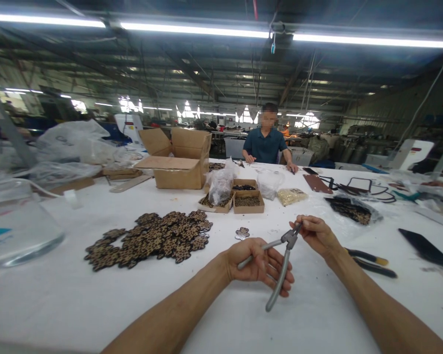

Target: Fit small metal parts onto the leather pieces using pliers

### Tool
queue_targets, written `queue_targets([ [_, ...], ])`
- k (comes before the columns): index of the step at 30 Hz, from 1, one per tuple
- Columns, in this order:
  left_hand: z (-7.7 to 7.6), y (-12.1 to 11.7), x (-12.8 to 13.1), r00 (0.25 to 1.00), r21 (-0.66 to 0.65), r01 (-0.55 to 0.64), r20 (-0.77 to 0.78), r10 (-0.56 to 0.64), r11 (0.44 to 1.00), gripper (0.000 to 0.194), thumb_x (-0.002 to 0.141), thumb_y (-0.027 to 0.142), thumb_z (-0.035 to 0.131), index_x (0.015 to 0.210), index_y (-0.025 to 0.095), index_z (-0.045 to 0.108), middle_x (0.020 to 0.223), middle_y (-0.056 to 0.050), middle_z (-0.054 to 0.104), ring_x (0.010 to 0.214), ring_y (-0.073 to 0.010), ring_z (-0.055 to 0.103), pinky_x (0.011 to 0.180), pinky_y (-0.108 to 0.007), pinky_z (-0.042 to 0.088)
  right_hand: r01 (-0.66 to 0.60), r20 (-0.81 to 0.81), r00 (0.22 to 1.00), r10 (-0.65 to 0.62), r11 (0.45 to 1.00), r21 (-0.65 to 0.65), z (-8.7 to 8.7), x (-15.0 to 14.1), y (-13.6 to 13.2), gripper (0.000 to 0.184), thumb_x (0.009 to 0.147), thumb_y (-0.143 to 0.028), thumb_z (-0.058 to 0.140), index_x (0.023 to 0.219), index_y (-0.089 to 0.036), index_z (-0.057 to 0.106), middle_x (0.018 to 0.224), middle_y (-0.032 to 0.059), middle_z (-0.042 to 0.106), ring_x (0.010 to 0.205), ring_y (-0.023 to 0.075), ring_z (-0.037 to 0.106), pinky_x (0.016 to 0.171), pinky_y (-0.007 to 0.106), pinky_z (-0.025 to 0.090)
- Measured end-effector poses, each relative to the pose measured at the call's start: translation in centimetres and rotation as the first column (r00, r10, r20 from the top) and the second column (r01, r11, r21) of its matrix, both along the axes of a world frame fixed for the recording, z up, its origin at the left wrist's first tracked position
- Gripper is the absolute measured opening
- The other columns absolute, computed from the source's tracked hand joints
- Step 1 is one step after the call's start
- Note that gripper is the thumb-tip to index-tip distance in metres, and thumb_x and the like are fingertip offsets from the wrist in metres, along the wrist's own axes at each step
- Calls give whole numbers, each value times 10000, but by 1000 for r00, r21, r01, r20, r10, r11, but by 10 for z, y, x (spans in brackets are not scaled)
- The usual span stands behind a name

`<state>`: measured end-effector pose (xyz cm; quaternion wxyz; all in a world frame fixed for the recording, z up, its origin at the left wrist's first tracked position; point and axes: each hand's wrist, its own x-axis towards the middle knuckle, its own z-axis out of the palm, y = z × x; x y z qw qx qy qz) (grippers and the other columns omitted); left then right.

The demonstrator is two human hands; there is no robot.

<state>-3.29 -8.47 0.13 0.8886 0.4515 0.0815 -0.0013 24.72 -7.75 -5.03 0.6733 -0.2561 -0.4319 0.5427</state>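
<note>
My left hand (pixel 260 263) holds a pair of grey-handled pliers (pixel 288 241), their handles spread apart. The jaws point up and away to the right. At the jaw tips, the fingers of my right hand (pixel 316 235) are pinched together; whatever small piece they hold is too small to make out. Just beyond my left hand lies a single flower-shaped piece (pixel 242 233), light side up. To the left spreads a heap of leopard-print flower-shaped pieces (pixel 158 236).
Small cardboard trays (pixel 248 202) of metal bits stand before an open carton (pixel 180 172). A second pair of pliers (pixel 372 262) with black and yellow handles lies beside my right forearm. Across the table sits a person (pixel 266 142). A dark flat panel (pixel 426 246) lies far right.
</note>
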Motion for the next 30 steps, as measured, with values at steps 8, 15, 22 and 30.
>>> queue_targets([
  [8,-4,3,1,992,50,-125,-21,126,991,605,493,30,502,1049,42,740,972,-159,746,831,-242,717,836,-461,565,-40,14,999,40,999,-29,-1,8,3,167,649,-199,918,785,-228,826,991,43,786,807,205,719,1043,519,514],
  [15,-9,5,-1,996,32,-79,34,78,996,612,523,22,475,1074,42,741,1042,-179,752,920,-270,729,881,-498,564,10,103,995,-4,998,-56,5,5,0,154,697,-227,898,823,-184,822,899,82,795,762,223,731,858,445,600],
  [22,-11,8,-2,997,48,-54,53,52,997,606,536,33,481,1083,51,741,1077,-194,750,968,-299,733,875,-507,555,82,258,965,-56,992,-93,8,10,0,233,686,-234,914,886,-152,827,903,129,801,763,260,751,782,424,624],
  [30,-5,12,-2,999,130,22,30,-26,991,605,575,57,500,1137,42,724,1135,-219,733,968,-302,746,691,-318,538,-90,196,975,105,992,-84,10,23,-3,214,716,-232,890,913,-170,830,970,121,800,812,252,755,816,417,607],
])
